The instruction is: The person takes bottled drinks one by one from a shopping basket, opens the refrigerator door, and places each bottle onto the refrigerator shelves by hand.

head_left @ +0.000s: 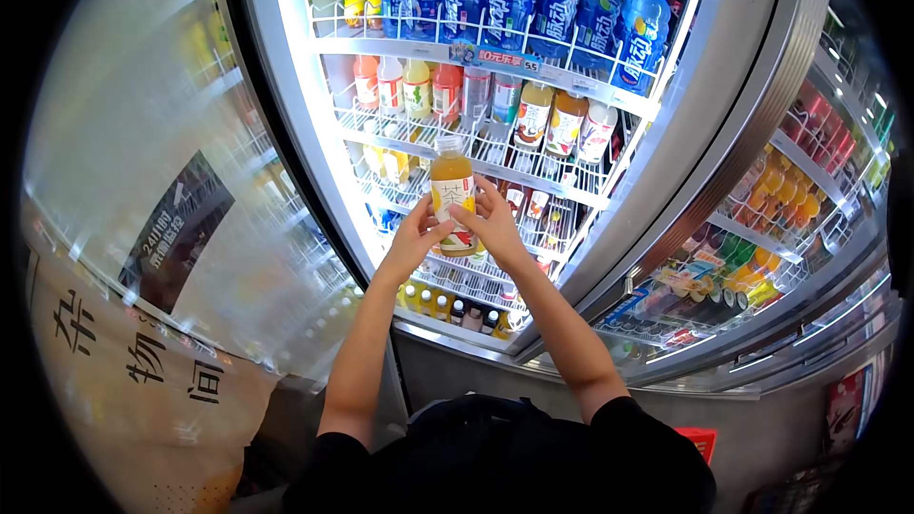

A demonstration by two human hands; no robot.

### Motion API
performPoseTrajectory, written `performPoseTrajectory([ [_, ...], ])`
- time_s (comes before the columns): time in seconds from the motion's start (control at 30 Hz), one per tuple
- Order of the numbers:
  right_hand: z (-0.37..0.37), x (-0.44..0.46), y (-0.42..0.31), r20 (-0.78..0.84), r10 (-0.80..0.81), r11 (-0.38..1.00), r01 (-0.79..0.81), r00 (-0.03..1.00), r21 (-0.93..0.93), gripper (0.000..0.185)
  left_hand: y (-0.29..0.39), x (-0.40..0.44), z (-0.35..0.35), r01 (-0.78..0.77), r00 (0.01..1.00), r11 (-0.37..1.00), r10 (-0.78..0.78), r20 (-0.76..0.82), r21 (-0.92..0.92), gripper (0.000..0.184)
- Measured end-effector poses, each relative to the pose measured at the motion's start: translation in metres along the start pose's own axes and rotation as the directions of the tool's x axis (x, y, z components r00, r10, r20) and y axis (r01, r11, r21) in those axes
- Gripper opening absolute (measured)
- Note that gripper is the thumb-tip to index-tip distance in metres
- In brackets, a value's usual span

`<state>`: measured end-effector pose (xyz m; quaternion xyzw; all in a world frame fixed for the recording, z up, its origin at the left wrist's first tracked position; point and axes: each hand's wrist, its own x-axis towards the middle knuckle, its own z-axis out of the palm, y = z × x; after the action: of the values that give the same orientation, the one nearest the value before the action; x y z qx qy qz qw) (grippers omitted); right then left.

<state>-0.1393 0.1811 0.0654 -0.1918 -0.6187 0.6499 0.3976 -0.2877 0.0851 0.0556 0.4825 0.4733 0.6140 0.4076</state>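
Observation:
An upright bottle of yellow-orange drink (452,181), with a white label and a clear cap, is held between both hands in front of the open fridge. My left hand (417,236) has its fingers closed round the bottle's left side. From the right, my right hand (493,223) grips the same bottle, its thumb across the label. Behind the bottle is a wire shelf (495,148) with bottles standing on it in a row.
Blue bottles (509,0) fill the upper shelf. The fridge's glass door (181,133) stands open at the left. To the right is another glass-fronted fridge (752,228) with drinks inside. Small bottles (440,306) line the bottom shelf. A red object (702,442) lies near the floor at lower right.

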Motion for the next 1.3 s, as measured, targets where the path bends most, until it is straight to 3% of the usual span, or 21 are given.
performPoseTrajectory([
  [0.33,-0.026,0.001,0.023,0.009,0.077,0.996,-0.077,0.997,0.035,0.078,-0.04,0.017,0.007,0.039,0.999,0.999,-0.038,0.016,-0.027,0.068],
  [0.5,-0.033,0.018,0.023,0.012,0.033,0.997,-0.033,0.999,0.069,0.078,-0.036,0.037,0.009,0.019,0.999,0.998,-0.017,0.039,-0.063,0.069],
  [0.7,-0.05,0.04,-0.006,-0.046,-0.002,0.999,0.005,0.999,0.054,0.077,-0.022,0.086,0.011,-0.029,0.992,0.993,0.014,0.128,0.118,0.066],
  [0.77,-0.063,0.047,-0.011,-0.089,-0.05,0.978,0.031,0.995,-0.204,0.075,-0.018,0.103,0.016,-0.086,0.989,0.981,0.063,0.134,0.172,0.068],
  [0.9,-0.086,0.056,-0.014,-0.175,-0.124,0.935,0.056,0.977,-0.351,0.074,-0.023,0.136,0.029,-0.195,0.974,0.947,0.157,0.162,0.254,0.073],
  [0.93,-0.094,0.059,-0.014,-0.151,-0.288,0.859,0.185,0.946,-0.477,0.073,-0.021,0.146,0.034,-0.241,0.967,0.901,0.189,0.174,0.36,0.072],
  [1.03,-0.111,0.062,-0.024,-0.154,-0.43,0.782,0.282,0.889,-0.555,0.071,0.0,0.166,0.053,-0.359,0.932,0.818,0.295,0.209,0.449,0.074],
  [1.17,-0.134,0.071,-0.03,-0.195,-0.514,0.74,0.317,0.835,-0.594,0.07,0.003,0.201,0.077,-0.467,0.882,0.813,0.396,0.258,0.349,0.073],
  [1.3,-0.138,0.07,-0.047,-0.229,-0.605,0.661,0.321,0.763,-0.678,0.069,0.017,0.217,0.098,-0.429,0.884,0.869,0.349,0.31,0.247,0.072],
])
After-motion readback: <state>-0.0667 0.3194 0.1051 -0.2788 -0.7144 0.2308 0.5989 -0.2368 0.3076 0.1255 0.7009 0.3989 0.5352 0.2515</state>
